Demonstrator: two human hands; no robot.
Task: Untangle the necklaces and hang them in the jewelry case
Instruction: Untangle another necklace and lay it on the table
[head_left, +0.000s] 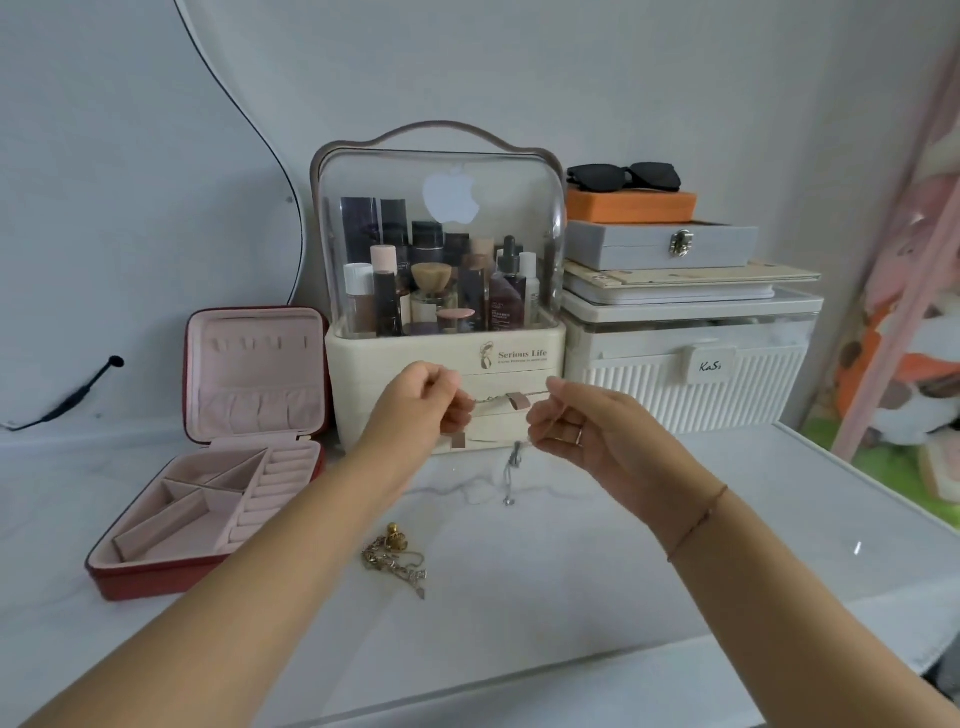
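Now, in the head view, the left hand (421, 405) and the right hand (576, 423) are raised side by side. Each has curled fingers and pinches one thin silver chain necklace (491, 399), stretched straight between them. Its loose end hangs down below the right hand, over the white table (675, 519). At 6 o'clock from the hands lies a tangled heap of gold necklaces (395, 558). At 9 o'clock stands the open red jewelry case with pink lining (140, 579).
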